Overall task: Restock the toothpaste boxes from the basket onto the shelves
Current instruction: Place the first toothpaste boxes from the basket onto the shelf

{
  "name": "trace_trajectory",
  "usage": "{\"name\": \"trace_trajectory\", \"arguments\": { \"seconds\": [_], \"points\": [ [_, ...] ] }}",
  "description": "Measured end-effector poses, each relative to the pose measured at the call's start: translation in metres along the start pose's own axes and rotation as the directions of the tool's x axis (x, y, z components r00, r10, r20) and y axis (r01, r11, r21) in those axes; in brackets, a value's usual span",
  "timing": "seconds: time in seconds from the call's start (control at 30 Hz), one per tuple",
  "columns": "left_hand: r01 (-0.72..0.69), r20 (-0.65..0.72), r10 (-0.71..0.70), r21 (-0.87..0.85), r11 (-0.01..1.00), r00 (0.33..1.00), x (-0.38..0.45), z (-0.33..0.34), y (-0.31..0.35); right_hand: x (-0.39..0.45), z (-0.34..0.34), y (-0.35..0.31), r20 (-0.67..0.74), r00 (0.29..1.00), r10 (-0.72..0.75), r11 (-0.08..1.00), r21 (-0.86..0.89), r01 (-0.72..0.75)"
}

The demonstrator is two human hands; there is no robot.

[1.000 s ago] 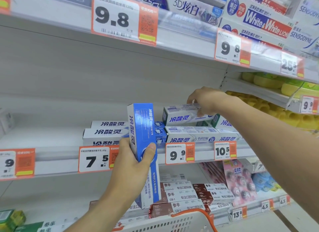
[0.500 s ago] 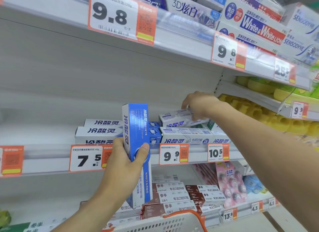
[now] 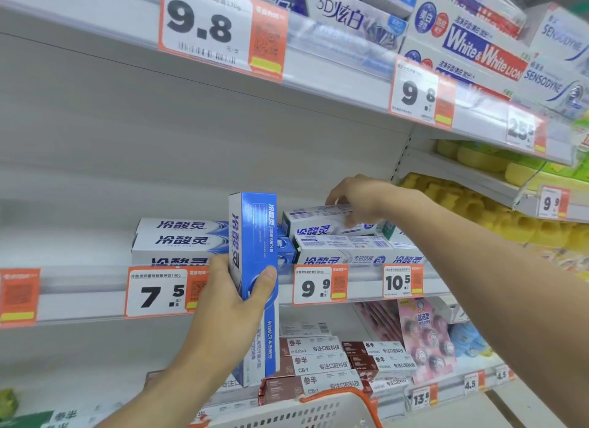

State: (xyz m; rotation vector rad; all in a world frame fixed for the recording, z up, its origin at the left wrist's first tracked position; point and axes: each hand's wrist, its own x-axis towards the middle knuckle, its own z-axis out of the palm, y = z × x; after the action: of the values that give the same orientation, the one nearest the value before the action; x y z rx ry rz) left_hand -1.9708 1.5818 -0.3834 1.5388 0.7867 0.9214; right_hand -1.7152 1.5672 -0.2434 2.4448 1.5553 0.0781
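A: Two hands at work on the middle shelf (image 3: 79, 284). Left hand (image 3: 229, 303) wrapped round a blue toothpaste box (image 3: 253, 268), held upright in front of the shelf lip, thumb pressed on its front face, other fingers curled behind and out of sight. Lower end of that box partly covered by the wrist and palm

B: And the right hand (image 3: 353, 198)? Reaching in over the top white toothpaste box (image 3: 322, 222), fingers curled down on its near end and pinching it. Fingertips blurred, so exact contact hard to read. Box lying flat on another white box (image 3: 344, 252), near the right end of the row

A: More hidden there: bottom row of white boxes (image 3: 178, 243) cut off by the price strip, only the upper half of the lettering showing. Small box behind the blue one almost wholly masked

B: Basket (image 3: 318, 408) barely in frame, just the white rim and an orange handle at the bottom edge. Contents not visible

A: Open room, then: wide bare stretch of shelf left of the white stack, reaching to the frame's left side. Plenty of height above the stack up to the next shelf's underside

B: Right side tighter, with an upright divider just past the right hand and yellow goods beyond it. Top shelf boxes (image 3: 478, 45) cropped at the upper edge
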Motion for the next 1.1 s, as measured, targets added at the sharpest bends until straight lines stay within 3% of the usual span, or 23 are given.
{"name": "trace_trajectory", "arguments": {
  "seconds": [0.23,0.37,0.47,0.53,0.63,0.77,0.93,1.1],
  "points": [
    [-0.042,-0.030,0.042,-0.014,0.999,0.999,-0.001,0.001,0.005,0.000,0.003,0.003,-0.043,0.999,-0.023,1.000,0.004,0.023],
    [-0.165,-0.102,0.170,0.060,0.984,0.980,0.003,-0.008,0.015,0.002,0.014,0.008,-0.013,1.000,-0.025,0.999,0.046,0.025],
    [-0.260,-0.141,0.298,0.241,0.935,0.944,0.014,-0.020,0.017,-0.002,0.019,0.011,0.054,0.998,-0.034,0.996,0.080,0.029],
    [-0.299,-0.135,0.392,0.443,0.845,0.910,0.025,-0.028,0.012,-0.004,0.020,0.012,0.100,0.994,-0.048,0.997,0.065,0.042],
    [-0.328,0.022,0.413,0.644,0.691,0.911,0.043,-0.031,-0.002,-0.007,0.025,0.007,0.145,0.987,-0.070,0.996,0.070,0.061],
    [-0.314,0.161,0.303,0.759,0.571,0.939,0.052,-0.025,-0.013,-0.023,0.054,-0.007,0.030,0.991,-0.133,0.952,0.281,0.119],
    [-0.311,0.175,0.297,0.799,0.515,0.939,0.055,-0.019,-0.018,-0.035,0.088,-0.003,-0.108,0.989,-0.100,0.920,0.368,0.134],
    [-0.337,0.199,0.315,0.811,0.478,0.928,0.051,-0.012,-0.017,-0.043,0.107,-0.009,-0.212,0.976,-0.047,0.954,0.281,0.107]
  ]
}}
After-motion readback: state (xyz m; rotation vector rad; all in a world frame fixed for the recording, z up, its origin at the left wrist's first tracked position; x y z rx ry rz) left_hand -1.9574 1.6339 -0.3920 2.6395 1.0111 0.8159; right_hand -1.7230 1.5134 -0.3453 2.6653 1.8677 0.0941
